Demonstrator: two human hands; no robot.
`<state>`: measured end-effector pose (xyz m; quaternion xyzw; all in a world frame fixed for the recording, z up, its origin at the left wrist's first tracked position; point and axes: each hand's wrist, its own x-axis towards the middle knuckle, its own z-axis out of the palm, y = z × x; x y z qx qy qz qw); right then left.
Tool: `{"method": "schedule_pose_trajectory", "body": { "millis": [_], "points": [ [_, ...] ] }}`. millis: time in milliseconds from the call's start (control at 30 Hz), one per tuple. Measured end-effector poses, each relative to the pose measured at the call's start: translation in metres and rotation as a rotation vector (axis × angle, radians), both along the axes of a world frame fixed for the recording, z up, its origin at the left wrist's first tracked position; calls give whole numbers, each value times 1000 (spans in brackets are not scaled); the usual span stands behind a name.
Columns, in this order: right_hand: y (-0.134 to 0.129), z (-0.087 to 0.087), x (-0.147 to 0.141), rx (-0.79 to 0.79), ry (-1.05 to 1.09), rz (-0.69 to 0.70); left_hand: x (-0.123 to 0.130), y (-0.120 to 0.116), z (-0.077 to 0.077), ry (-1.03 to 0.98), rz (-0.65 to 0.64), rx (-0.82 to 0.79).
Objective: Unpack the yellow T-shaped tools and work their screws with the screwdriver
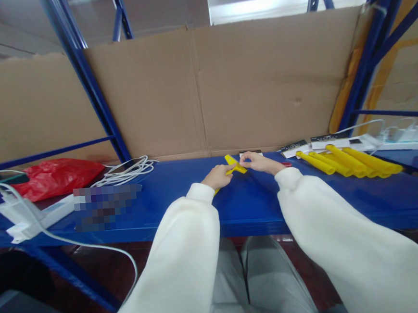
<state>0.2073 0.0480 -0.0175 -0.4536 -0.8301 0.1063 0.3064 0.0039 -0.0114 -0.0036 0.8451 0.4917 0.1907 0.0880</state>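
Note:
My left hand [218, 176] is closed around a yellow T-shaped tool [239, 169] above the blue tabletop. The tool's crosswise head sticks out past the fingers, and a bit of its yellow handle shows below the hand. Just right of the head, my right hand [255, 162] has thumb and forefinger pinched together. Whatever those fingertips hold, if anything, is too small to make out. Behind the right hand lies a small black-and-white card [251, 152]. A little red item [287, 164] shows beside the right wrist.
Several yellow tube-like pieces [352, 163] lie in a row at the right, before black-and-white packages [329, 141]. On the left are a red plastic bag [64, 176], coiled white cable [134, 170] and a white power strip [56, 212]. A cardboard panel [154, 98] closes the back.

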Motion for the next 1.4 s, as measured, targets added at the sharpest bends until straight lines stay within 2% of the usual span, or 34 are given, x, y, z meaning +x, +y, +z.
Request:
{"method": "schedule_pose_trajectory", "body": {
  "millis": [367,600,833,933,1067,1200,1400],
  "points": [
    [1,-6,-3,99,-41,35,0,1,-1,-15,-2,14],
    [5,-12,-2,119,66,95,-1,3,-3,8,-42,56],
    [0,-13,-9,-62,367,-42,-1,0,-1,-37,-30,42],
    [-10,-6,-15,-231,487,-124,-1,-2,0,-56,-24,50],
    [-27,4,-21,-473,575,-88,-3,-5,1,-24,-6,68],
    [-36,10,-24,-473,666,-95,-3,-5,2,-16,-29,28],
    [-37,11,-27,-479,651,-116,-4,-3,-1,36,-36,11]
  ]
}}
